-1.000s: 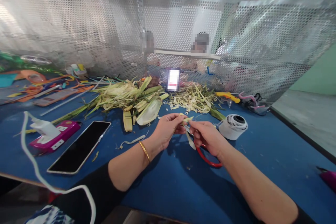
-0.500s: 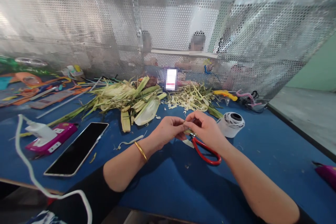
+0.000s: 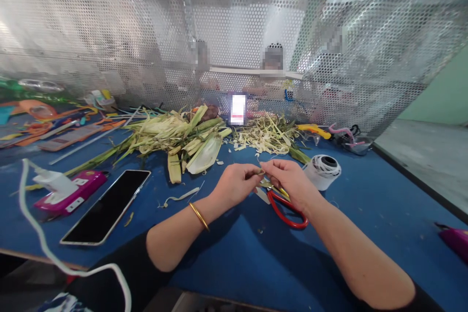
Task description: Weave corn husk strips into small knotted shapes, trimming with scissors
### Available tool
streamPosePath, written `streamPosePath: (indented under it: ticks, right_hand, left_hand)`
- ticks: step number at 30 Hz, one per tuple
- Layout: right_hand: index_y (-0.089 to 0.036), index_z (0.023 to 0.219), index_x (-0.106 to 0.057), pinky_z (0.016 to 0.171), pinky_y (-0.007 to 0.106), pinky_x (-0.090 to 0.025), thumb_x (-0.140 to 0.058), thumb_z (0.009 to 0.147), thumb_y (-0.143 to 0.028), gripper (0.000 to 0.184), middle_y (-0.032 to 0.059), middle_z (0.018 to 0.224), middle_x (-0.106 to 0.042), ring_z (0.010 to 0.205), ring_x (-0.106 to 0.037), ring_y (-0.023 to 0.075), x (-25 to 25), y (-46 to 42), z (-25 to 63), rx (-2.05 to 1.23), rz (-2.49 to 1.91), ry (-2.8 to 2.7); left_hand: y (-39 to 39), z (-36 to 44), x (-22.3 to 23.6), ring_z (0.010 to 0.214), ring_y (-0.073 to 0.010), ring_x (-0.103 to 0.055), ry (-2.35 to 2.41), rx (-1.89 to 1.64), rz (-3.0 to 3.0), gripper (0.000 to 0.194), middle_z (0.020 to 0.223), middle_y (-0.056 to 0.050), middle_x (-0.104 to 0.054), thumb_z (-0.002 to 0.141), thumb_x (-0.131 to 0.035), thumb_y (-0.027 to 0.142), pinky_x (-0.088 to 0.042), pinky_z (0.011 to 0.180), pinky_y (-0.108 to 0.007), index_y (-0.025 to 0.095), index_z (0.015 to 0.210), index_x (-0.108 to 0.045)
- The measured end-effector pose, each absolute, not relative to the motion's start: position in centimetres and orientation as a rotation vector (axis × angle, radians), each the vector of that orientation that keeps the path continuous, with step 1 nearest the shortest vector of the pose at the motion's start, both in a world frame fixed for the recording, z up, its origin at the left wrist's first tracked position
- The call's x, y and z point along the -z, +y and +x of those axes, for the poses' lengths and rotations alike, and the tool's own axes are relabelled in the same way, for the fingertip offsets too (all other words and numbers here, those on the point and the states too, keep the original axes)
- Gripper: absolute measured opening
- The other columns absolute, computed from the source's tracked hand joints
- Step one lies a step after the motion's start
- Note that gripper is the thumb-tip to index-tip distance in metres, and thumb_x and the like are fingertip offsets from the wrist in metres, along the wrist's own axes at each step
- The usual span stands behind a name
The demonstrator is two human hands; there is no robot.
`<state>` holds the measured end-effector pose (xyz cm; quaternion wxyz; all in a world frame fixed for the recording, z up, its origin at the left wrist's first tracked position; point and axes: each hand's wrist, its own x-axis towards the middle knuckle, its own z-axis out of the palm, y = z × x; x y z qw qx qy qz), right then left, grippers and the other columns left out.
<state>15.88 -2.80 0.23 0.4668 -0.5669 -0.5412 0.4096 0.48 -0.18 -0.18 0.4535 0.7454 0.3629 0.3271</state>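
My left hand [image 3: 236,181], with a gold bangle on its wrist, is closed in a pinch. Between its fingertips pokes out a small brownish-green plant strip [image 3: 261,172]. My right hand [image 3: 287,179] pinches close beside it, fingertips meeting the strip's end; what exactly lies in that pinch is too small to name. A fine thread [image 3: 271,158] curves just above the right fingers. Beneath the hands lie red-handled scissors [image 3: 289,224], their blades partly covered. To the right of them stands a spool in white netting [image 3: 322,172].
Behind the hands lie a heap of pale green husks [image 3: 164,131] and a pile of shredded strips [image 3: 268,135]. At left are a black-screened phone [image 3: 106,207], a purple power strip [image 3: 87,187] and a white cable [image 3: 36,234]. A perforated metal screen [image 3: 146,34] borders the blue table, people beyond it.
My fingertips have drawn slightly apart, so the plant strip shows more clearly. The right hand has turned a little, uncovering more of the scissors.
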Motion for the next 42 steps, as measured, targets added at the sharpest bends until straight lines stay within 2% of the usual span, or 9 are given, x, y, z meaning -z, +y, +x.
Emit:
streamPosePath:
  ticks: [4,7,13,21,24,27,30,34,42]
  right_hand:
    - [-0.019,0.079,-0.063,0.065,0.028,-0.039,-0.061,0.074,-0.037,0.019,0.0007,0.075,-0.062,0.070,-0.053,0.0150,-1.4,-2.7,17.0,-0.646,-1.411,-1.663]
    - [-0.021,0.089,-0.065,0.077,0.031,-0.041,-0.059,0.078,-0.035,0.019,0.0031,0.090,-0.067,0.085,-0.057,0.0183,-1.7,-2.6,17.9,-0.736,-1.368,-1.908]
    - [-0.019,0.070,-0.061,0.060,0.026,-0.038,-0.053,0.083,-0.037,0.023,-0.0017,0.064,-0.058,0.062,-0.051,0.0138,-1.2,-2.1,18.6,-0.795,-1.397,-2.024]
    - [-0.022,0.074,-0.063,0.069,0.029,-0.043,-0.049,0.088,-0.028,0.020,0.0012,0.075,-0.067,0.073,-0.059,0.0168,-0.3,-1.6,18.3,-0.116,-1.357,-2.081]
    - [-0.021,0.088,-0.063,0.079,0.034,-0.044,-0.050,0.089,-0.026,0.014,0.0038,0.084,-0.069,0.080,-0.061,0.0192,0.3,-1.5,18.1,0.159,-1.301,-2.085]
    - [-0.018,0.110,-0.059,0.092,0.041,-0.040,-0.051,0.089,-0.022,0.023,0.0106,0.104,-0.066,0.099,-0.058,0.0237,0.4,-1.7,18.5,0.587,-1.185,-2.105]
    - [-0.020,0.120,-0.056,0.090,0.039,-0.039,-0.047,0.090,-0.014,0.031,0.0099,0.102,-0.065,0.097,-0.057,0.0221,-0.2,-2.3,18.7,0.866,-1.049,-2.252]
    - [-0.019,0.114,-0.060,0.079,0.035,-0.041,-0.042,0.092,-0.011,0.029,0.0060,0.084,-0.065,0.079,-0.057,0.0180,-0.9,-3.1,17.8,0.877,-0.932,-2.477]
    - [-0.015,0.098,-0.064,0.078,0.032,-0.040,-0.041,0.093,-0.012,0.024,0.0057,0.081,-0.063,0.077,-0.054,0.0167,-0.2,-2.8,16.7,0.789,-0.876,-2.524]
  left_hand:
    - [0.3,0.4,0.0,0.053,-0.0090,-0.059,0.864,-0.770,1.403,0.015,0.063,0.000,-0.063,0.080,-0.060,0.027,-0.049,0.060,-0.024,0.014,0.073,-0.065]
    - [0.5,0.2,-0.3,0.052,-0.0085,-0.059,0.835,-0.769,1.290,0.017,0.065,-0.001,-0.064,0.077,-0.066,0.030,-0.051,0.061,-0.024,0.013,0.074,-0.066]
    - [0.6,-0.1,-0.6,0.047,-0.0069,-0.056,0.815,-0.725,1.220,0.016,0.062,-0.001,-0.063,0.076,-0.067,0.028,-0.050,0.060,-0.024,0.012,0.078,-0.069]
    - [0.6,-0.1,-0.3,0.049,-0.0079,-0.055,0.770,-0.702,1.181,0.023,0.060,0.000,-0.060,0.070,-0.073,0.033,-0.050,0.057,-0.024,0.012,0.066,-0.064]
    - [0.6,-0.1,-0.2,0.048,-0.0073,-0.054,0.786,-0.722,1.172,0.021,0.058,0.001,-0.058,0.067,-0.075,0.028,-0.050,0.056,-0.024,0.011,0.065,-0.064]
    - [0.8,-0.1,-0.4,0.046,-0.0061,-0.051,0.772,-0.747,1.008,0.009,0.057,0.002,-0.056,0.074,-0.067,0.019,-0.050,0.055,-0.023,0.009,0.074,-0.068]
    - [1.1,-0.2,-0.6,0.046,-0.0060,-0.049,0.773,-0.774,0.812,0.012,0.054,0.002,-0.053,0.079,-0.057,0.011,-0.050,0.052,-0.020,0.008,0.079,-0.069]
    - [1.6,-0.4,-0.8,0.045,-0.0057,-0.049,0.793,-0.787,0.678,0.011,0.051,0.002,-0.052,0.080,-0.057,0.010,-0.049,0.050,-0.017,0.009,0.077,-0.068]
    - [2.5,-0.9,-0.4,0.039,-0.0033,-0.047,0.731,-0.685,0.506,0.013,0.051,0.003,-0.054,0.082,-0.053,0.007,-0.048,0.045,-0.016,0.008,0.081,-0.066]
